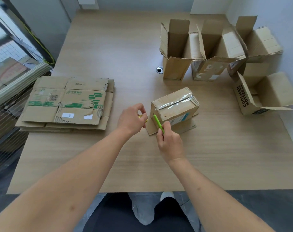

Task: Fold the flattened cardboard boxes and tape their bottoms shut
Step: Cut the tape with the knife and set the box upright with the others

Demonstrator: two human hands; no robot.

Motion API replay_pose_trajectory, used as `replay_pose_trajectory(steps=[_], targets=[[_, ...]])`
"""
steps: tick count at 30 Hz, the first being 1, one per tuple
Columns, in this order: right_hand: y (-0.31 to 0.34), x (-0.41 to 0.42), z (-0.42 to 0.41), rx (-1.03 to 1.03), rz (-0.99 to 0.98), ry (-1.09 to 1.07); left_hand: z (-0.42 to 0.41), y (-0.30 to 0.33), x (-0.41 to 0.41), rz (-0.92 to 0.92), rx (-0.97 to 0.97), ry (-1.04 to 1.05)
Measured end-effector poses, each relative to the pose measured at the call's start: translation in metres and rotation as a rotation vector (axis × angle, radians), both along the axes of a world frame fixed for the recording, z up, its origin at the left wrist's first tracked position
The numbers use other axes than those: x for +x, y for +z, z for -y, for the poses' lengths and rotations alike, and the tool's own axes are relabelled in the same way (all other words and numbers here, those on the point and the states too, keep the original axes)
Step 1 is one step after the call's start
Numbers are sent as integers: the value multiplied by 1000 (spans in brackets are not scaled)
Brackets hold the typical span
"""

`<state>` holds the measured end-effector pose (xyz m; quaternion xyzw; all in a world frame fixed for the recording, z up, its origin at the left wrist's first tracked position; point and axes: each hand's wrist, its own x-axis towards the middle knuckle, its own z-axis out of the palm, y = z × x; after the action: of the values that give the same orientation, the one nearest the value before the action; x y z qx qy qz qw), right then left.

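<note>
on the wooden table (pixel 108 47) a small cardboard box (pixel 175 108) sits bottom up near the middle, its seam covered with a strip of clear tape (pixel 177 102) and its open flaps splayed on the table beneath it. the right hand (pixel 169 143) has its grip closed round a green cutter (pixel 158 123), whose tip rests against the box's near end. the left hand (pixel 132 119) is just beside that end, fingers curled in a narrow grip on something small and yellowish (pixel 140 116) that i cannot make out. to the left lies a stack of flattened boxes (pixel 67 102), the top one printed in green. at the far right stand 4 folded boxes (pixel 209 52) with their top flaps open, close together.
</note>
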<state>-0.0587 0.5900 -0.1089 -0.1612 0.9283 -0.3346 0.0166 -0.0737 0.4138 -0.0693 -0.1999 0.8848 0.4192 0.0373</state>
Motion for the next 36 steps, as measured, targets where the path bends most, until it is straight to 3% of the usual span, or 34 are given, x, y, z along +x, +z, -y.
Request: replay_pose_trajectory(steps=[10,15,30,36], targets=[[13,-6,8,257,139,64,2,-5,-2,9,-73,-30],[16,-9,6,332,198,-6,1,-4,-3,-33,-129,-37],[-23,-12,-17,405,311,67,12,12,-10,-10,-127,-88],[-23,-18,-15,335,286,70,15,11,-12,9,-121,-93]])
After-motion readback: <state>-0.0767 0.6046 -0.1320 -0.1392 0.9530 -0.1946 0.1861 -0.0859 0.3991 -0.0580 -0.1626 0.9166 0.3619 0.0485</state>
